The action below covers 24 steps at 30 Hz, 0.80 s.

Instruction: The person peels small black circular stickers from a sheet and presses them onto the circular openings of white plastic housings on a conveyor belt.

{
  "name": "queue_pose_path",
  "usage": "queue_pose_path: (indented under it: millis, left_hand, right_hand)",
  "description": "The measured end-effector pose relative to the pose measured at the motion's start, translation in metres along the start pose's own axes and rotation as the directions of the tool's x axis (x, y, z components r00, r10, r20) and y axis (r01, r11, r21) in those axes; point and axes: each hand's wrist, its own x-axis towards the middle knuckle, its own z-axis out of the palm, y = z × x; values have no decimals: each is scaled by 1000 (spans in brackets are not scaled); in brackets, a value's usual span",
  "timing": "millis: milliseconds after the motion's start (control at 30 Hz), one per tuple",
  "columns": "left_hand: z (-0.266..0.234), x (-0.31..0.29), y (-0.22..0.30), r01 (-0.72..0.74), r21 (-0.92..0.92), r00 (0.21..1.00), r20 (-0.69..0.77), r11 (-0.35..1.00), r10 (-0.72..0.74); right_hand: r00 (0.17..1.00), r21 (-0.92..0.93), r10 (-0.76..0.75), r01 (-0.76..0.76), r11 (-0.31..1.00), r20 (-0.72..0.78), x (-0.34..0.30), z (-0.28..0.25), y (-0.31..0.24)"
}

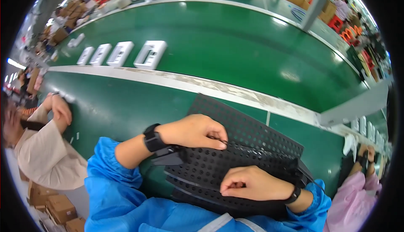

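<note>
Black perforated panels (252, 122) lie stacked in front of me, full of round holes. Across their middle runs a shiny dark band (256, 151) of what looks like thin strands or clear film. My left hand (195, 132) is over the left part of the stack, thumb and fingertips pinched together at the end of that band. What the pinch holds is too small to make out. Nearer to me, my right hand (254, 183) rests on the lower panel with its fingers curled in. Anything inside those fingers is hidden. Each wrist wears a black band.
Beyond the pale rail (185, 80), a green conveyor belt (223, 34) carries several white rectangular frames (150, 55). A co-worker's hands (59, 108) are at the left; a pink sleeve (351, 194) is at the right. Grey posts (357, 103) stand at the right. Cardboard boxes (61, 206) sit low left.
</note>
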Motion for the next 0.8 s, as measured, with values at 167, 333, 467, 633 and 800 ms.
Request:
queue_pose_path:
  millis: [167,333,467,633,800]
  left_hand:
    - [0,7,6,-73,79,997,8,994,73]
    - [4,1,8,-71,10,997,21,997,71]
    - [3,7,8,-75,16,997,28,997,75]
    - [3,11,6,-64,3,997,46,998,64]
    - [2,32,4,-75,27,993,89,997,72]
  right_hand:
    - [999,-17,23,-24,1000,-42,-11,3,-6]
    - [993,-8,103,-104,995,-62,-13,9,-15]
    - [992,-6,106,-106,994,-67,-15,5,-12]
    - [994,19,89,-88,996,-68,-15,3,-6]
    - [996,2,31,-31,1000,-89,-22,-3,7]
